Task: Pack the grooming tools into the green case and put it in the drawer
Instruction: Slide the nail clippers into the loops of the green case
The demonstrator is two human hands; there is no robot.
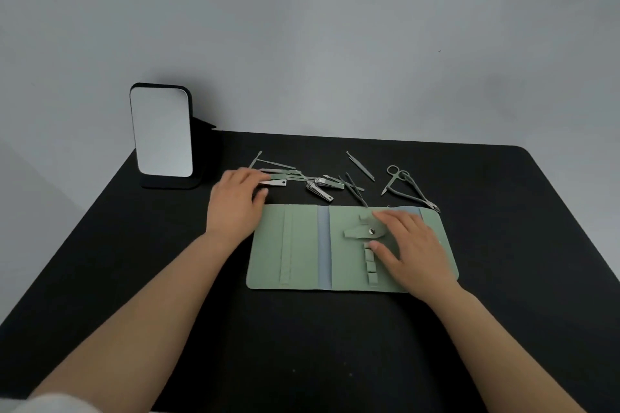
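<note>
The green case [295, 245] lies unfolded flat on the black table, its loops and snap strap showing. My right hand [409, 248] rests flat on the case's right panel, fingers straight. My left hand [235, 201] lies just off the case's upper left corner, its fingertips on a flat metal tool [273, 182]. Beyond the case, several grooming tools are scattered: nail clippers [318, 191], thin picks [360, 166], small scissors [392, 179] and nippers [416, 196].
A small mirror [161, 134] on a black stand is upright at the table's back left. The black table top [302, 345] ends at a grey wall behind. No drawer is in view.
</note>
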